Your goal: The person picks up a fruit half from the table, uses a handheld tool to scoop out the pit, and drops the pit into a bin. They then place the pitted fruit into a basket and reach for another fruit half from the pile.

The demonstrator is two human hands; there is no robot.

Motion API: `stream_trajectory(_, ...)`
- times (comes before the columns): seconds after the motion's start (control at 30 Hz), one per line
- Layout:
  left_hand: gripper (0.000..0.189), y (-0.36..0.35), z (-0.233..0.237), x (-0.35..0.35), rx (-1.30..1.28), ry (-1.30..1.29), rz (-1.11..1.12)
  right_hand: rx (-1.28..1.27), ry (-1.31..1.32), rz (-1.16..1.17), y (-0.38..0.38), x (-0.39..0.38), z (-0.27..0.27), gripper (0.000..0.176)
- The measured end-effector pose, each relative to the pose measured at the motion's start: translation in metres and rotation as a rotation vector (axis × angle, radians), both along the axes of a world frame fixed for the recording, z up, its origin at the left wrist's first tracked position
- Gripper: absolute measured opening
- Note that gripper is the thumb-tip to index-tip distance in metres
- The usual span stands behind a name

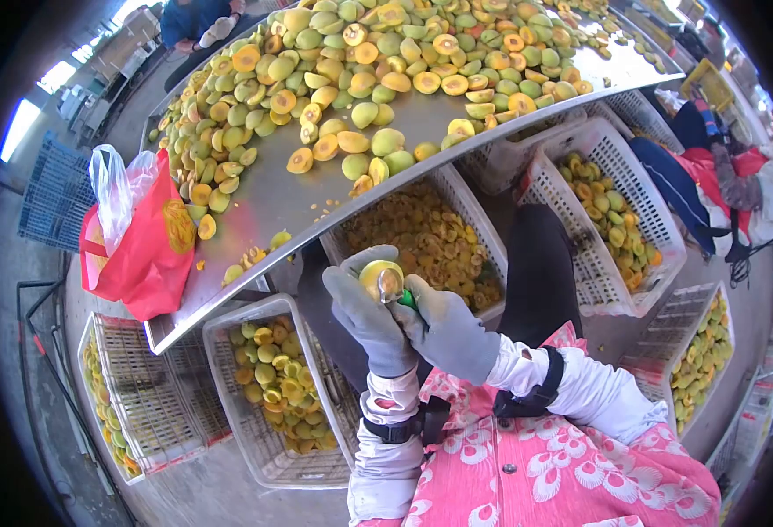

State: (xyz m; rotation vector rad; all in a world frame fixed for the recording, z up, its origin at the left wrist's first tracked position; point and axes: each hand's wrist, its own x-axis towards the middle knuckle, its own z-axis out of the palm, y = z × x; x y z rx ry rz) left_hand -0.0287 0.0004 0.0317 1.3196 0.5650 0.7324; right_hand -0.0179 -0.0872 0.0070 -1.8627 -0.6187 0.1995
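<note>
My left hand (364,307), in a grey glove, is closed around a yellow-green peach-like fruit (375,276). The fruit's cut side shows a brownish pit area. My right hand (453,329), also gloved in grey, grips a small tool with a green handle (407,299), its tip pressed against the cut side. The tool's blade or end is mostly hidden by the fruit and my fingers. Both hands are held together above my lap, just in front of the metal table (316,198), which bears a large heap of fruit halves (325,79).
Beneath the table edge a crate (474,206) holds fruit pieces. White plastic crates of fruit stand left (215,351) and right (610,299). A red bag (140,272) sits at the table's left corner. Other people are at the upper left (189,22) and right (738,180).
</note>
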Motion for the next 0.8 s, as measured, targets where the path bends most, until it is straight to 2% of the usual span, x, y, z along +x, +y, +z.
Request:
stream_trajectory(0.07,0.048,0.001,0.001,-0.003,0.151,0.026,0.016,0.010,0.013,-0.003,-0.001,-0.002,0.003,0.024)
stream_trajectory(0.23,0.048,0.001,0.017,-0.011,0.216,-0.015,0.001,0.180,0.147,0.144,-0.008,-0.006,0.016,0.018)
stream_trajectory(0.3,0.053,0.005,0.025,-0.010,0.203,0.139,-0.123,0.201,0.127,0.154,-0.011,-0.007,0.013,0.022)
stream_trajectory(0.37,0.060,0.010,0.026,-0.003,0.122,0.162,-0.133,0.159,0.980,0.271,-0.019,-0.002,0.033,0.029)
stream_trajectory(0.43,0.064,0.019,0.024,0.000,0.031,0.240,-0.342,0.154,1.077,0.328,-0.026,0.005,0.036,0.032)
stream_trajectory(0.5,0.066,0.028,0.017,0.003,-0.002,0.219,-0.408,0.157,1.173,0.372,-0.024,0.006,0.035,0.036)
stream_trajectory(0.57,0.067,0.036,0.014,0.004,-0.038,0.384,-0.602,0.144,1.307,0.317,-0.019,0.001,0.031,0.039)
stream_trajectory(0.6,0.068,0.037,0.011,0.004,-0.023,0.367,-0.595,0.146,1.308,0.318,-0.021,0.002,0.032,0.039)
stream_trajectory(0.63,0.068,0.035,0.009,0.005,-0.020,0.370,-0.594,0.256,1.410,0.389,-0.025,0.006,0.034,0.039)
stream_trajectory(0.67,0.069,0.029,0.006,0.006,0.033,0.353,-0.480,0.365,1.507,0.465,-0.028,0.010,0.036,0.040)
stream_trajectory(0.73,0.069,0.019,-0.004,0.008,0.110,0.247,-0.316,0.358,1.595,0.497,-0.031,0.018,0.032,0.039)
stream_trajectory(0.77,0.069,0.020,-0.005,0.010,0.109,0.246,-0.318,0.347,1.681,0.522,-0.033,0.022,0.030,0.038)
stream_trajectory(0.8,0.067,0.024,-0.006,0.012,0.032,0.219,-0.410,0.410,1.701,0.590,-0.034,0.024,0.030,0.036)
